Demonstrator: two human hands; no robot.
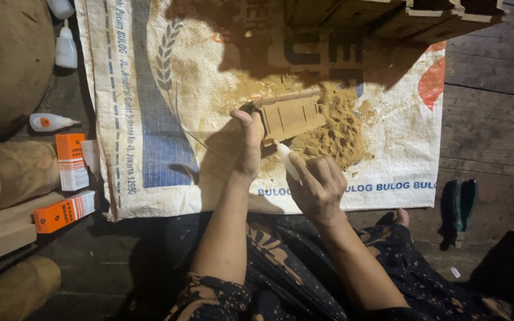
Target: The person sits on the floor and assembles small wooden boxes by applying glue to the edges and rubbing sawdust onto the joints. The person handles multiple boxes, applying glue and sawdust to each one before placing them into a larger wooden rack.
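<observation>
Gripping grooved tan wood block (290,116) in left hand (246,145) | right hand (316,187) pinching white glue bottle (285,159)

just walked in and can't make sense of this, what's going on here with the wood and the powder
A person sits on a wooden floor over a spread woven sack. The left hand steadies a small notched wooden piece beside a pile of sawdust. The right hand holds a small white squeeze bottle, its tip at the edge of the wood. More bottles and orange boxes lie to the left.
</observation>
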